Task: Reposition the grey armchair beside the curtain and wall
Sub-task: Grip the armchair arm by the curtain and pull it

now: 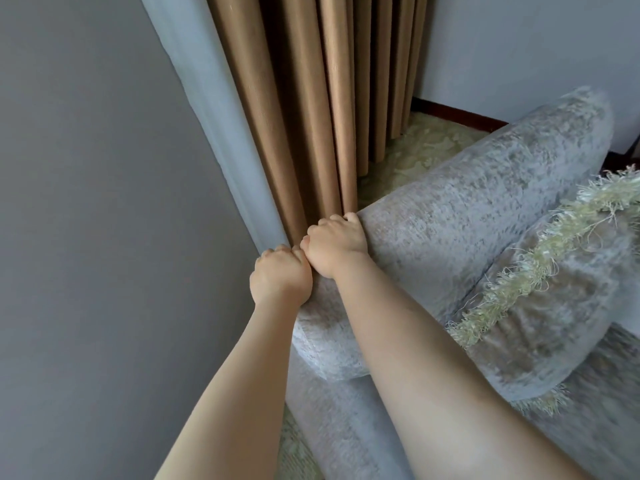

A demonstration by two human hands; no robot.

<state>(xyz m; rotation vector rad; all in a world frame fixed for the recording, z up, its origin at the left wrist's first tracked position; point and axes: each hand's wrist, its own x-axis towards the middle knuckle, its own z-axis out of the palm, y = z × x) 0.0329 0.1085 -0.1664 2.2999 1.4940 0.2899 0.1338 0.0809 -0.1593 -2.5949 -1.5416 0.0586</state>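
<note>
both hands, left hand and right hand, clamped on grey armchair back edge, curtain at 12 o'clock; mid-shove, next needs steady push.

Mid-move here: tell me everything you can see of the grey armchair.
The grey armchair is upholstered in mottled, plush-looking grey fabric, with a thick rounded bolster on top and a flat panel below. Its near corner meets or nearly meets the brown curtain, close to the grey wall. The left hand and right hand grip the bolster's end side by side, fingers curled over its far edge. A fringed cushion leans on the bolster. Legs are out of view.
</note>
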